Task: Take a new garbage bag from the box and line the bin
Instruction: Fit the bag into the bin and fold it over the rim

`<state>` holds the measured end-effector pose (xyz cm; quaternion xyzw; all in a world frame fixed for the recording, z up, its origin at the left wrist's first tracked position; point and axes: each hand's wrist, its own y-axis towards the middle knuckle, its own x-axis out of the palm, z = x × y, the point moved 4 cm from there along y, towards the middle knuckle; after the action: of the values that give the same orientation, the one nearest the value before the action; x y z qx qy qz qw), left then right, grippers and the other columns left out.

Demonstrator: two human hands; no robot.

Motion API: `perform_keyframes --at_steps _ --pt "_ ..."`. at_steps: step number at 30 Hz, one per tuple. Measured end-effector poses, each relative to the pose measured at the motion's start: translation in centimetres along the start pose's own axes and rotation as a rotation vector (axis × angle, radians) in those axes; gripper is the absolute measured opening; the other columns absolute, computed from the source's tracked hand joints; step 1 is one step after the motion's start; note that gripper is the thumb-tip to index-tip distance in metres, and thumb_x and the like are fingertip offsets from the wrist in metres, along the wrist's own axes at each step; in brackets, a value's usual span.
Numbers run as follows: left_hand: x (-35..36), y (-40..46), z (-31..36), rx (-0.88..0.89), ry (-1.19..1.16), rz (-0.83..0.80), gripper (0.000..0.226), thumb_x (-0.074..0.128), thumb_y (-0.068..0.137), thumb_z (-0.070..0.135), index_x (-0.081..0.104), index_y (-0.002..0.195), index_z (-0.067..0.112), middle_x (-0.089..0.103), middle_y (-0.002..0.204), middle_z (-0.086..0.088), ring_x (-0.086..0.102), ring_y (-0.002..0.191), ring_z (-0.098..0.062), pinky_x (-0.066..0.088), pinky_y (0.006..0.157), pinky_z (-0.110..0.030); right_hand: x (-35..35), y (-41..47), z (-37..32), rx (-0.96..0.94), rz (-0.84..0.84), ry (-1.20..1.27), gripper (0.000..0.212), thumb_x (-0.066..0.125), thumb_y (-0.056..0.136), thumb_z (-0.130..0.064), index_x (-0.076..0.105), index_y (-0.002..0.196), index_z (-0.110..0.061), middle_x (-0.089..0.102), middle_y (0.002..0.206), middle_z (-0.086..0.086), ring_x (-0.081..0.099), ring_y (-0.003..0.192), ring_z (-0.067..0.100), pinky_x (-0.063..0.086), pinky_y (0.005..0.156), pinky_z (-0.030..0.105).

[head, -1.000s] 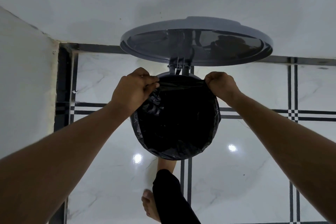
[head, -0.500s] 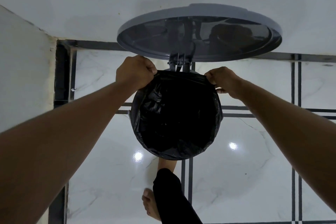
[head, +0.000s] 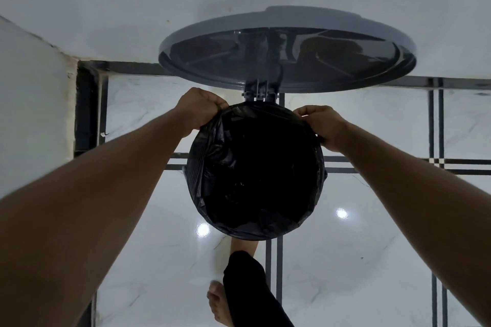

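A round pedal bin stands on the tiled floor below me, its grey lid [head: 287, 48] tipped up on the hinge [head: 259, 91] at the far side. A black garbage bag [head: 255, 172] fills the bin's mouth and drapes over its rim. My left hand [head: 200, 107] pinches the bag's edge at the far-left rim. My right hand [head: 322, 125] grips the bag's edge at the far-right rim. The bin's body is hidden under the bag. No bag box is in view.
White walls meet at a corner on the left [head: 39, 114]. Glossy white floor tiles with dark stripe lines [head: 435, 167] surround the bin. My foot [head: 243, 245] rests at the bin's near side, and my other bare foot [head: 220, 302] stands behind it.
Both hands stay on the bag's far edge and have spread a little wider along the rim. The bag's mouth now lies rounder and flatter over the bin.
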<state>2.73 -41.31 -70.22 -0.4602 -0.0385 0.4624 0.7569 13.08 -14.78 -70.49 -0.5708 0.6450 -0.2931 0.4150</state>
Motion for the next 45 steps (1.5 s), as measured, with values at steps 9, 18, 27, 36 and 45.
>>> perform_keyframes --at_steps 9,18,27,36,45 --pt "-1.7 -3.6 -3.5 0.015 -0.368 -0.064 0.019 0.069 0.097 0.021 0.075 0.109 0.008 0.075 0.105 -0.013 0.073 0.084 -0.017 0.062 0.077 -0.025 -0.2 -2.9 -0.5 -0.145 0.063 0.019 0.020 0.064 0.094 -0.030 0.077 0.105 -0.019 0.078 0.103 0.005 0.069 0.079 0.014 0.054 0.080 0.030" --pt "-1.2 -7.5 -6.2 0.044 -0.216 0.264 0.021 0.071 0.092 0.045 0.082 0.098 0.028 0.078 0.083 0.014 0.073 0.087 -0.009 0.060 0.088 -0.038 2.4 -4.9 -0.7 -0.382 0.436 -0.376 0.025 0.047 0.102 -0.025 0.068 0.093 -0.018 0.069 0.093 -0.004 0.060 0.086 0.017 0.040 0.073 0.024" --pt "-1.3 -8.1 -7.7 -0.063 -0.469 0.305 0.017 0.067 0.095 0.037 0.077 0.097 0.024 0.078 0.093 0.001 0.073 0.086 -0.028 0.060 0.070 -0.038 0.5 -4.9 0.2 -0.230 0.337 -0.174 0.040 0.044 0.102 -0.049 0.071 0.120 -0.026 0.073 0.115 -0.006 0.064 0.111 0.016 0.046 0.100 0.030" --pt "4.0 -16.9 -12.3 -0.352 -0.766 0.380 0.009 0.065 0.094 0.022 0.072 0.091 0.018 0.075 0.098 -0.003 0.069 0.098 -0.022 0.057 0.092 -0.036 3.9 -14.5 9.3 -0.330 0.503 -0.125 0.060 0.053 0.102 -0.042 0.034 0.156 -0.025 0.045 0.152 -0.009 0.043 0.135 0.002 0.035 0.113 0.018" --pt "5.6 -15.8 -13.3 -0.424 -0.995 0.333 0.028 0.058 0.095 -0.001 0.071 0.118 0.006 0.075 0.109 -0.008 0.072 0.096 -0.018 0.060 0.072 -0.020 6.2 -13.0 11.8 -0.218 0.357 0.424 0.052 0.060 0.099 -0.038 0.042 0.147 -0.025 0.058 0.142 -0.006 0.056 0.126 0.009 0.044 0.113 0.040"
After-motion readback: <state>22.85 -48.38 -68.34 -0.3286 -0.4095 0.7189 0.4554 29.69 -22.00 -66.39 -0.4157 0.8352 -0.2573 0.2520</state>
